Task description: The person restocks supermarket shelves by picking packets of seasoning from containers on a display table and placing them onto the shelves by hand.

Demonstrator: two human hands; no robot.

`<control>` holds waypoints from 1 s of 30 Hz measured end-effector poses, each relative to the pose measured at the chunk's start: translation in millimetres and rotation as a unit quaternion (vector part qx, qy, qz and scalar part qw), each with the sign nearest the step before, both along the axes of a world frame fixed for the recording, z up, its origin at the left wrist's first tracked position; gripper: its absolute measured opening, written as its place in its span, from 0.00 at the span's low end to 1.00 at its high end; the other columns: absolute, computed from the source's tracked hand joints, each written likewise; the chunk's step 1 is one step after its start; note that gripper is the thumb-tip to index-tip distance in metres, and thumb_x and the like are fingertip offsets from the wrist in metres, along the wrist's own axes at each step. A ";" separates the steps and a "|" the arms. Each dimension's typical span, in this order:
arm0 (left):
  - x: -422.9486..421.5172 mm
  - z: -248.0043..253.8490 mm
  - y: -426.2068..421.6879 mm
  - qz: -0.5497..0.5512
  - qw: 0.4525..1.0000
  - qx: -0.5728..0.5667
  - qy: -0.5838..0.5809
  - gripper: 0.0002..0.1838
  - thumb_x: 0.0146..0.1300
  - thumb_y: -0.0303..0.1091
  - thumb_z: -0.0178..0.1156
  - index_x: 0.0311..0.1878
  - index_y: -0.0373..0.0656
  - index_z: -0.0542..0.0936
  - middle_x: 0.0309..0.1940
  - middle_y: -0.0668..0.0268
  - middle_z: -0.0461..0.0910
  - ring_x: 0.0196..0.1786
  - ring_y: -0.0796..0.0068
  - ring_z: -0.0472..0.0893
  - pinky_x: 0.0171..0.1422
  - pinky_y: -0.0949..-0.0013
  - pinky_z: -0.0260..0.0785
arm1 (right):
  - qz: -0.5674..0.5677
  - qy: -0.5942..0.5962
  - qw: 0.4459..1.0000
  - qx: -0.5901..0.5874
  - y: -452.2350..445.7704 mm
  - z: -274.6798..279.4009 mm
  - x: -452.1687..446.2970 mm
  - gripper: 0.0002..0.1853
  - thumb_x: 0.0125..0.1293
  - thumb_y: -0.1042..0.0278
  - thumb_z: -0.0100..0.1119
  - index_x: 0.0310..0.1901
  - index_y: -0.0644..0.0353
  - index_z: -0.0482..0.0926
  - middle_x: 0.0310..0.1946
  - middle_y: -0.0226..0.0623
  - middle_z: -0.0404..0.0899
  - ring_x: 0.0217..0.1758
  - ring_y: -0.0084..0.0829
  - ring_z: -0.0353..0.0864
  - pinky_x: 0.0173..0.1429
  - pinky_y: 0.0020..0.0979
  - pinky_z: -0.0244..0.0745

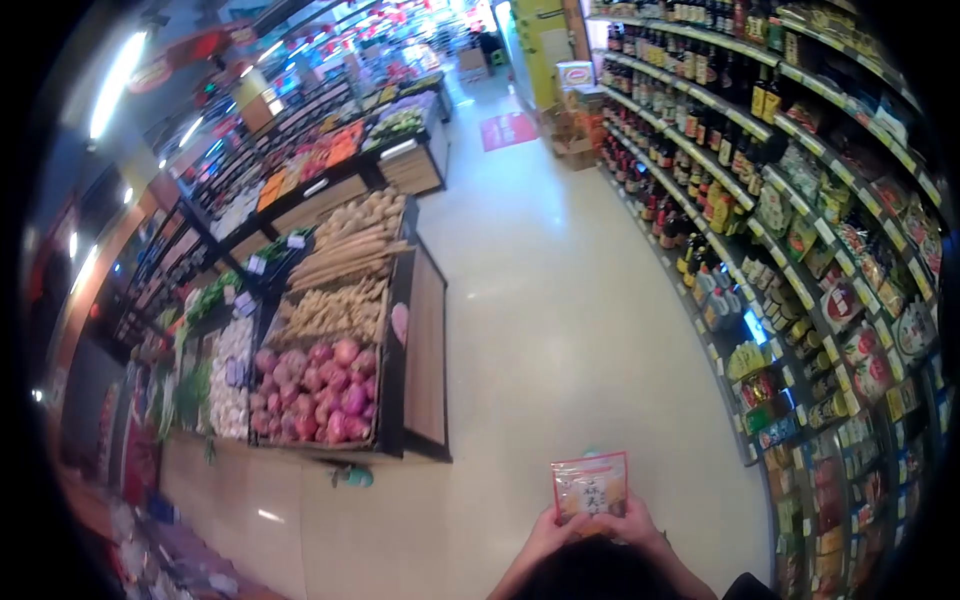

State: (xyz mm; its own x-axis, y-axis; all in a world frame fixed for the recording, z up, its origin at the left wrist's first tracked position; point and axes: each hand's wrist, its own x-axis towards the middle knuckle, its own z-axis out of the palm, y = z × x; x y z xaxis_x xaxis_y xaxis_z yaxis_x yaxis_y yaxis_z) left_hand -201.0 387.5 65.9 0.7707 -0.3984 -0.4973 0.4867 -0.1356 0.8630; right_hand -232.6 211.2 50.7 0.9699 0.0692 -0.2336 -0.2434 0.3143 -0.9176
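A small packet (pixel 591 484) with a red border and dark printed characters is held upright near the bottom of the head view. My left hand (pixel 552 530) grips its lower left edge, with the fingers closed on it. At the lower right edge, my right hand (pixel 634 522) is closed on the same packet. Both thumbs point inward along the packet's lower part. Something dark below partly hides the hands.
Red onions (pixel 315 390), ginger and long roots fill a produce stand (pixel 428 350) on the left. Shelves (pixel 700 215) of bottles and bagged goods line the right. A pale aisle floor (pixel 530 330) runs between them, with cardboard boxes (pixel 575 135) farther back.
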 end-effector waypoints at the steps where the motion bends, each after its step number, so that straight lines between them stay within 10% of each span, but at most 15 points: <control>1: 16.5 -3.9 -7.7 -0.013 1.000 -0.002 -0.004 0.17 0.62 0.34 0.60 0.51 0.35 0.74 0.42 0.64 0.80 0.43 0.78 0.79 0.48 0.73 0.73 | -0.007 0.009 1.000 -0.007 -8.1 -2.1 12.0 0.27 0.53 0.77 0.64 0.55 0.63 0.65 0.35 0.33 0.76 0.27 0.19 0.74 0.28 0.22 0.71; 7: 109.5 -11.6 -58.3 -0.002 0.994 -0.095 -0.047 0.18 0.61 0.31 0.60 0.52 0.35 0.72 0.42 0.63 0.80 0.44 0.76 0.79 0.48 0.72 0.73 | -0.038 0.001 0.997 -0.062 -52.5 8.4 91.3 0.30 0.53 0.74 0.66 0.57 0.63 0.64 0.45 0.35 0.76 0.45 0.23 0.76 0.49 0.27 0.73; 21: 237.3 13.6 -175.9 -0.171 0.976 -0.134 0.011 0.16 0.59 0.40 0.64 0.43 0.37 0.78 0.26 0.70 0.80 0.23 0.84 0.76 0.26 0.79 0.67 | -0.298 -0.036 0.952 -0.052 -131.4 -9.0 160.4 0.31 0.54 0.75 0.66 0.59 0.63 0.63 0.47 0.35 0.76 0.49 0.24 0.75 0.55 0.28 0.70; 30: 296.4 -18.4 -281.9 -0.320 0.933 -0.160 0.041 0.15 0.62 0.31 0.60 0.51 0.37 0.74 0.42 0.65 0.80 0.43 0.80 0.78 0.47 0.72 0.72 | -0.385 0.024 0.922 -0.042 -198.0 19.7 171.2 0.21 0.58 0.72 0.63 0.53 0.66 0.71 0.43 0.33 0.78 0.44 0.20 0.76 0.49 0.26 0.73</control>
State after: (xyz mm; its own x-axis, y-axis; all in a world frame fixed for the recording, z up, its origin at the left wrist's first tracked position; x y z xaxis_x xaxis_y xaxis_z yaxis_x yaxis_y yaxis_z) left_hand 95.4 105.6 47.5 0.2889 -0.9019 -0.3211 0.4599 -0.1634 0.8728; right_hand -61.4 13.2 70.5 0.7127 -0.6554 -0.2500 -0.0188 0.3384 -0.9408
